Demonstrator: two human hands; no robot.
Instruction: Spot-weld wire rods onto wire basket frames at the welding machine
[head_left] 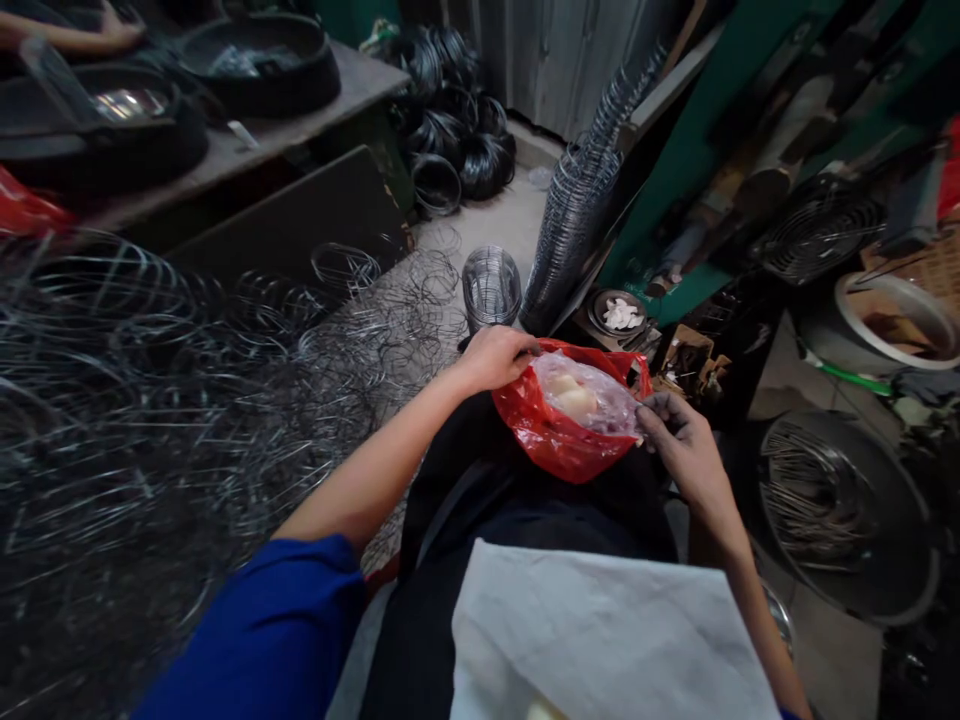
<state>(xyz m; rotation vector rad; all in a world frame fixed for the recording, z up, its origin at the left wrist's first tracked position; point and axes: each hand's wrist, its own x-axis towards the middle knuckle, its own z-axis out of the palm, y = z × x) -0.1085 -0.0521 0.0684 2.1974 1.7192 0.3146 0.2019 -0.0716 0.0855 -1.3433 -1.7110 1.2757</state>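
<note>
A red plastic bag [566,452] rests on my lap with its mouth spread wide. Inside it lies a clear plastic bag [611,400] around pale pieces [571,396] whose kind I cannot make out. My left hand [499,358] grips the red bag's rim on the left side, fingers curled over the edge. At the right side, my right hand [679,435] pinches the edge of the clear bag between thumb and fingers; the fingertips look dark with grime. A white sheet [600,620] covers my lap nearer to me.
Tangled wire rings [225,340] spread over the floor at left. A tall stack of wire rings [574,215] leans ahead, beside a wire cylinder [491,285]. Right stand a tub of metal rods [911,540] and a bucket [847,315]. Another person's hand [116,30] shows over the workbench [360,80].
</note>
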